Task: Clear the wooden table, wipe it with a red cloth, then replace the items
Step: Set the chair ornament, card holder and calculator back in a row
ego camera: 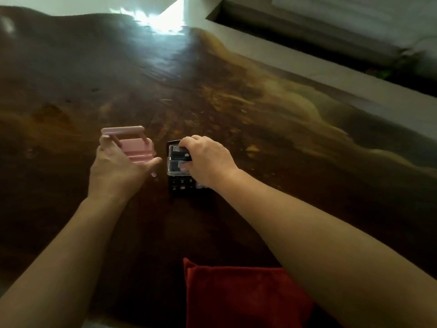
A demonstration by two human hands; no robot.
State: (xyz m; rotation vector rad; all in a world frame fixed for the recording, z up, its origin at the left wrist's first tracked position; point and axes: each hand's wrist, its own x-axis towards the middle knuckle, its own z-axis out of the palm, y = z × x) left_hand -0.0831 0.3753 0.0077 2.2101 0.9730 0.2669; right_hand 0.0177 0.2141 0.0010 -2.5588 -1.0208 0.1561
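The dark wooden table [212, 95] fills the view. My left hand [118, 171] grips a small pink plastic case with a raised handle [134, 145], left of centre on the table. My right hand [208, 159] is closed over a black calculator-like device [178, 171] with a clear cover on its upper half; its keys show below my fingers. The device lies flat on the wood, just right of the pink case. A folded red cloth [236, 297] lies at the near edge, partly under my right forearm.
The table's wavy, lighter-coloured edge [319, 112] runs along the right side, with pale floor [390, 100] beyond it. A dark recess with a green plant [383, 72] lies at the upper right. Bright glare marks the far tabletop.
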